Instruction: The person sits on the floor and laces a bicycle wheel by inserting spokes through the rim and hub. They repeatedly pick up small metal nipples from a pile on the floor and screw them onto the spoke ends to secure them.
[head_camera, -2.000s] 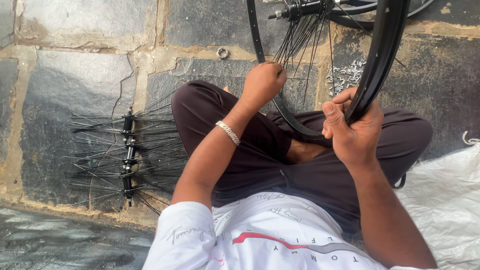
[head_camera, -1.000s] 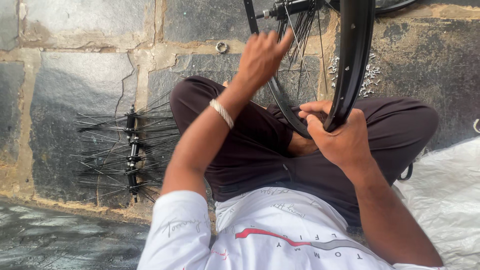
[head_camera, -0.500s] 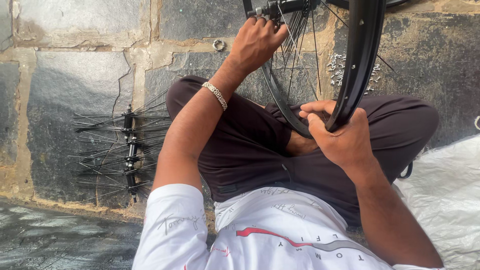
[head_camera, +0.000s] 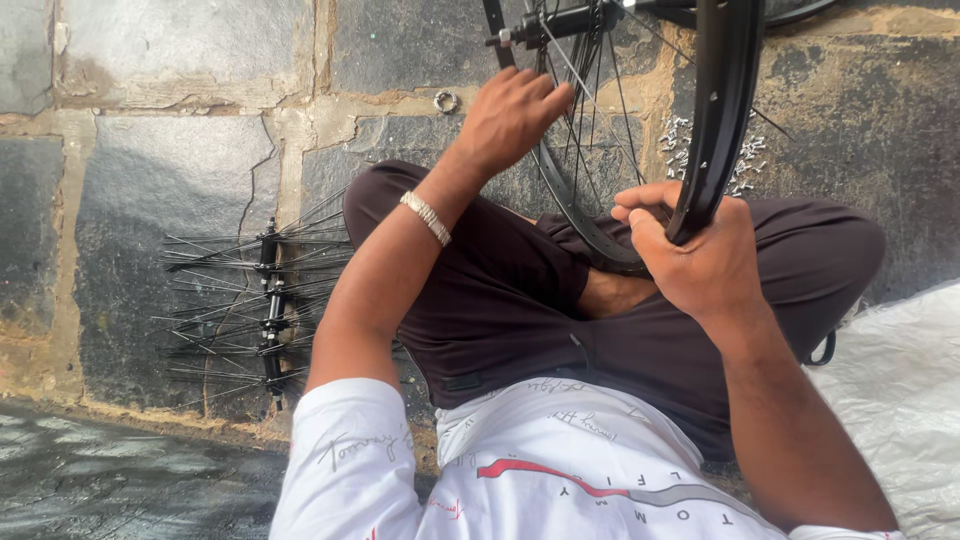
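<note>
Clasped in the right hand (head_camera: 700, 262), the black metal bicycle wheel rim (head_camera: 722, 110) is held upright over the lap. Since a second ago, the left hand (head_camera: 510, 118) has been brought down among the thin steel spokes (head_camera: 585, 90), fingers loosely curled beside the black hub axle (head_camera: 560, 22), so spoke work is judged underway.

Views: one, head-worn. Aim: steeply downward over the wearer's own chest and crossed legs; white shirt (head_camera: 560, 470) fills the 6 o'clock edge. Range: close, within arm's reach. Coverage: stone-slab floor (head_camera: 170, 190) from 9 to 12 o'clock, black wheel rim (head_camera: 715, 120) cut off at 1 o'clock, white sheet (head_camera: 900, 390) at 4 o'clock. Overlap with another view: none, single camera.
</note>
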